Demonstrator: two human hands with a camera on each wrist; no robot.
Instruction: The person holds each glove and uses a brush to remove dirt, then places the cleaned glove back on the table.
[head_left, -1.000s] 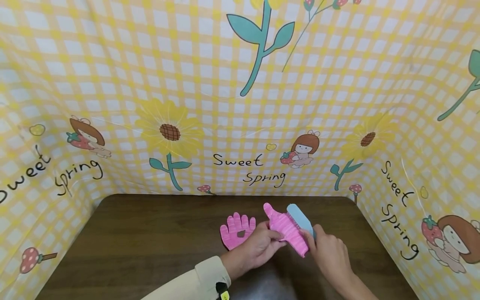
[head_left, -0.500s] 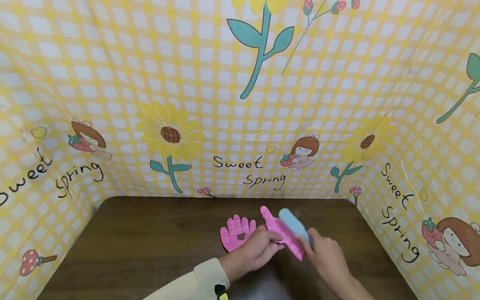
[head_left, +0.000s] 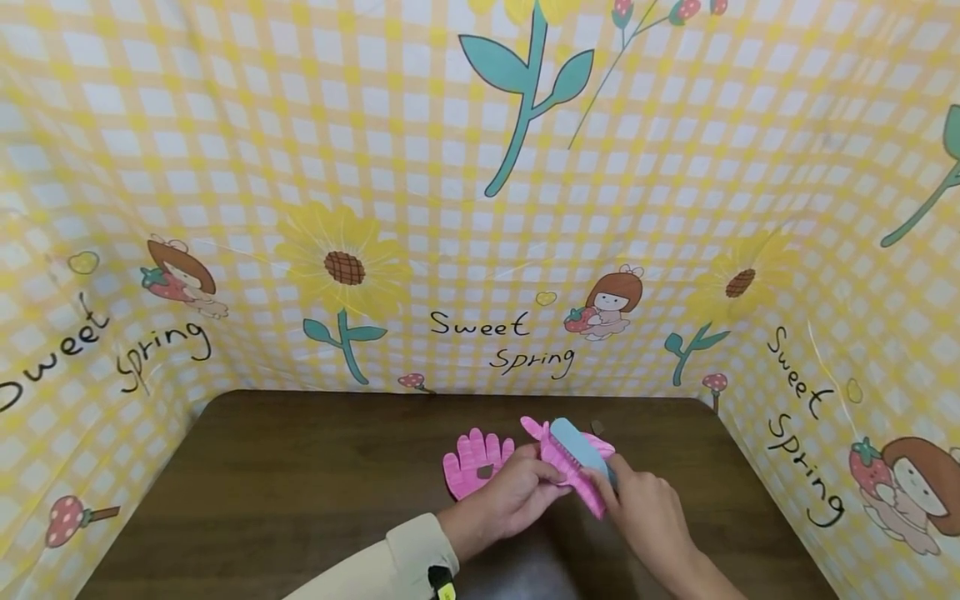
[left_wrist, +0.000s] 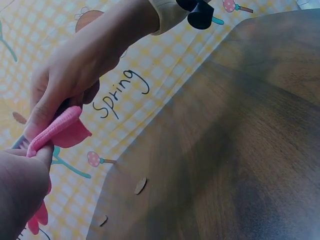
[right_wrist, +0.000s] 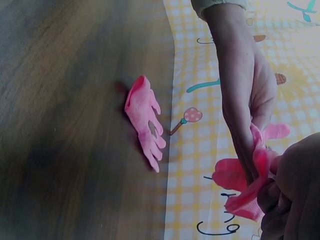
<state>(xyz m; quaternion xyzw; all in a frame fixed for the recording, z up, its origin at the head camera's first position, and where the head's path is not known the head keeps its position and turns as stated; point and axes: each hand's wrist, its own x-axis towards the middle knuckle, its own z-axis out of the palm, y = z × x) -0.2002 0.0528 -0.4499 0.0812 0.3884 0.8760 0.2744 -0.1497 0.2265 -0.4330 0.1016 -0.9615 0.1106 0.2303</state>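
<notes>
In the head view my left hand (head_left: 517, 493) pinches a pink knit glove (head_left: 557, 458) between thumb and fingers, above the table. My right hand (head_left: 651, 508) grips a light blue brush (head_left: 576, 440), its bristles lying against the glove's surface. The glove's far part shows beyond the brush, and the left wrist view shows its cuff (left_wrist: 67, 129). Left of the hands, a second pink glove (head_left: 467, 460) lies flat, fingers pointing away, with a dark brown patch (head_left: 486, 472) on its palm. The left forearm partly covers its cuff.
On the dark wooden table (head_left: 262, 483), a small brown flake (head_left: 597, 427) lies beyond the brush. In the left wrist view, one flake (left_wrist: 141, 185) and a thinner one (left_wrist: 103, 220) lie near the table edge. A yellow checked cloth (head_left: 480, 250) stands around the back and sides.
The brush has moved left across the held glove, which has turned and folded under it. A brown flake has come into sight behind the brush. The second glove stays put.
</notes>
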